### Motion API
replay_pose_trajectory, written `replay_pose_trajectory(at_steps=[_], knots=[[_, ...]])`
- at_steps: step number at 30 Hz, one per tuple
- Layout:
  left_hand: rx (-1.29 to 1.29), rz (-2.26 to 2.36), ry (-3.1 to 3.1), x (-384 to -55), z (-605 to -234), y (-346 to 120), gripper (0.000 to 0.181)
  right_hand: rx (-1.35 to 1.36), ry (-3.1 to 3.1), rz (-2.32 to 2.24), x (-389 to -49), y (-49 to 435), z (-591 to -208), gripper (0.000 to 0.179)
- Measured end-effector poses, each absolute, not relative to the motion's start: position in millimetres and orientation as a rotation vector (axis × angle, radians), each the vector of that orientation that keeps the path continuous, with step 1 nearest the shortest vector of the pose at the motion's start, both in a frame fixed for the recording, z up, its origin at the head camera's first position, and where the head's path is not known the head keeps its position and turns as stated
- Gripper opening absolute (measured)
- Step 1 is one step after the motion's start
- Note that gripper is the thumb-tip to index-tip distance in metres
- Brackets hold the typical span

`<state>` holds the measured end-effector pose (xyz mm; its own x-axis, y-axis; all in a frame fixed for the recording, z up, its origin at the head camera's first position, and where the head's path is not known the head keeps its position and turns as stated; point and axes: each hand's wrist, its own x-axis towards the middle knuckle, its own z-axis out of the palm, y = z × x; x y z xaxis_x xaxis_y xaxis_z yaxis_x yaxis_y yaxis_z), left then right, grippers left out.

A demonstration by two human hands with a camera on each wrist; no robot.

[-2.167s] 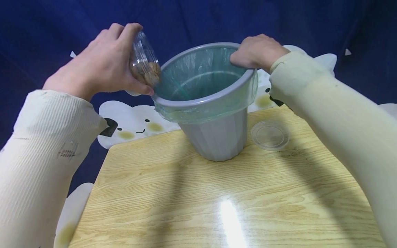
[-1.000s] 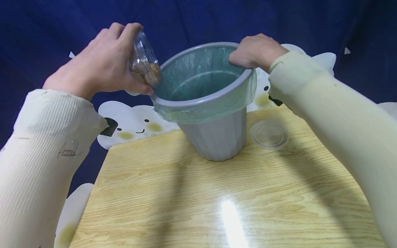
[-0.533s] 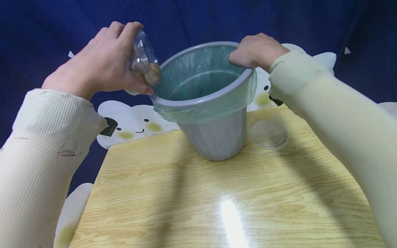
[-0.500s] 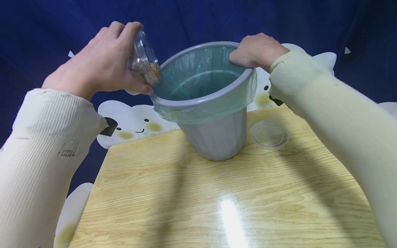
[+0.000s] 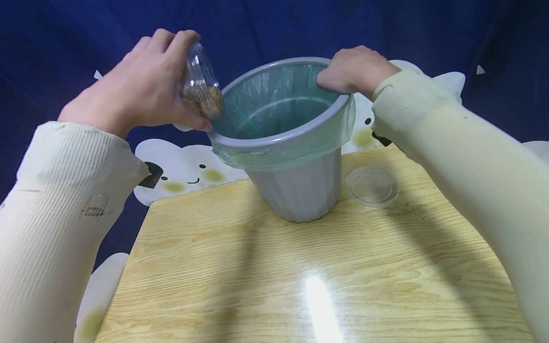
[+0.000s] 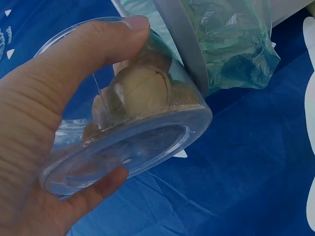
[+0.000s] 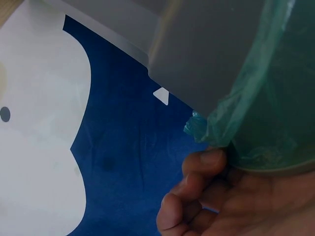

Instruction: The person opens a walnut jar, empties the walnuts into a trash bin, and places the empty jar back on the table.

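My left hand (image 5: pixel 141 85) grips a clear plastic jar (image 5: pixel 197 62), tilted on its side with its mouth towards the bin. Brown walnuts (image 5: pixel 213 101) lie inside it, near the mouth. In the left wrist view, the thumb crosses the jar's side and another finger touches beneath its round base (image 6: pixel 133 147). A grey trash bin (image 5: pixel 300 186) is lined with a green plastic bag (image 5: pixel 279 157) folded over its rim. At the bin's right rim my right hand (image 5: pixel 358 71) holds on, thumb inside and fingers outside, as the right wrist view shows. The bin's bottom is hidden.
A clear round lid (image 5: pixel 372 186) lies flat on the wooden table (image 5: pixel 193 267), just right of the bin. Behind the table hangs dark blue cloth (image 5: pixel 291 28) with white cartoon shapes (image 5: pixel 184 166) on it.
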<state>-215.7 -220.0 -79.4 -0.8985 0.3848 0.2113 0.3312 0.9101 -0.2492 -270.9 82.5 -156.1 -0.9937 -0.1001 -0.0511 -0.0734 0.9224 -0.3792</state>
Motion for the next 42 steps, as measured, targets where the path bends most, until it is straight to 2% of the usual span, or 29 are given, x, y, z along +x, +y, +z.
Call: replay_pose_trajectory(at_steps=[42], knots=[[-0.569,0.327,-2.820,-217.6,-79.9,-217.7,0.130,-0.123,3.006,-0.601,-272.1,80.7,-157.4,0.037]])
